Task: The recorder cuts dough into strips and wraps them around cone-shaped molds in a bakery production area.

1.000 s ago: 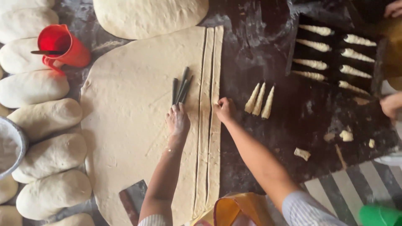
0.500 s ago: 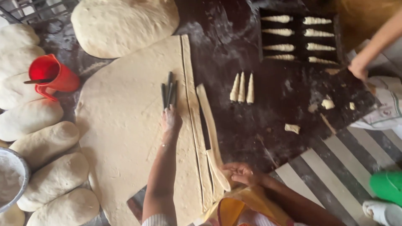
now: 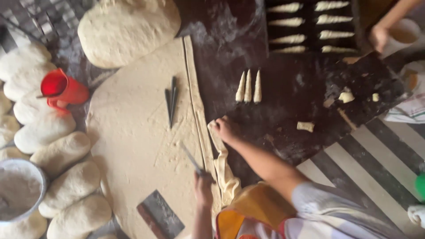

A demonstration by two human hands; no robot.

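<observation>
Head view: dough sheet (image 3: 137, 146) covers the counter's left half — its right edge cut into a strip (image 3: 220, 159). My right hand (image 3: 226, 129) pinches that strip's top end; my left hand (image 3: 202, 188) grips a knife (image 3: 190, 158) over the sheet's near edge.

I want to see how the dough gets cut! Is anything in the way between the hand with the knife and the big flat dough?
Nothing visible is. The left hand holds a thin knife right over the flat dough sheet. The right hand holds a cut dough strip off to the side.
</observation>
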